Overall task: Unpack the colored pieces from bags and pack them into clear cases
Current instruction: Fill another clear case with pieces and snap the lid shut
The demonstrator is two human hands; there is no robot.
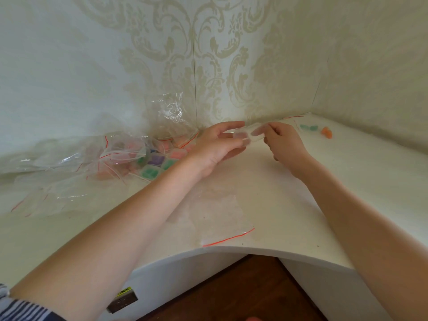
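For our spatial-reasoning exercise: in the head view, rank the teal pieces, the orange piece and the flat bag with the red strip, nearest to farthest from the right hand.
From the right hand:
1. Teal pieces, just right.
2. Orange piece, farther right.
3. Flat bag, at the table's front edge.

Both bare forearms are reaching forward, converging ahead. The left hand (217, 144) and right hand (281, 141) are pinching one small object between them with curled fingertips.

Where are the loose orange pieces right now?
In the head view, the orange pieces lie on the white table's far right, near the wall corner, just right of the loose green pieces.
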